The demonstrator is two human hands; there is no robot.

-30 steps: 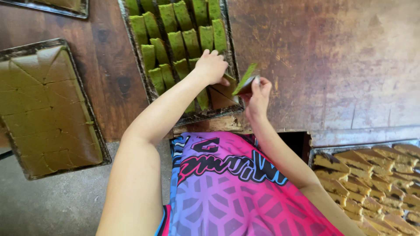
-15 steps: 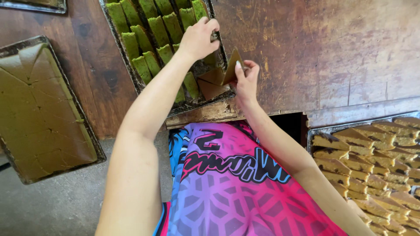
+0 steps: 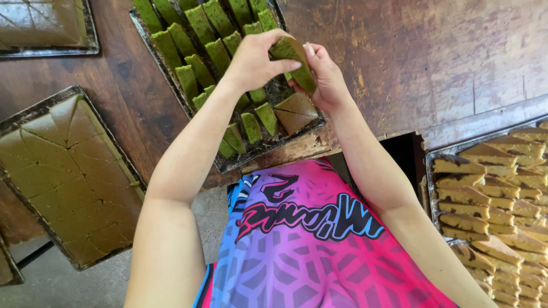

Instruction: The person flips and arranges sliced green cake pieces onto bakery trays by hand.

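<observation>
A green cake slice (image 3: 294, 59) is pinched between both my hands above a dark metal tray (image 3: 273, 149). My left hand (image 3: 255, 60) grips its upper end and my right hand (image 3: 326, 78) holds its lower end. The tray holds several green slices (image 3: 197, 57) standing on edge in rows, and flat brown-topped pieces (image 3: 295, 111) lie in its near right corner, just under my hands.
A tray of uncut-looking, scored olive-brown cake (image 3: 63, 171) lies at the left, another tray (image 3: 43, 25) at the top left. A tray of stacked yellow-brown slices (image 3: 502, 194) sits at the right. All rest on a worn wooden table (image 3: 434, 63).
Both hands have lifted a slice from the tray's near corner and now hold it upright between them; the view has shifted so the tray sits lower in frame.
</observation>
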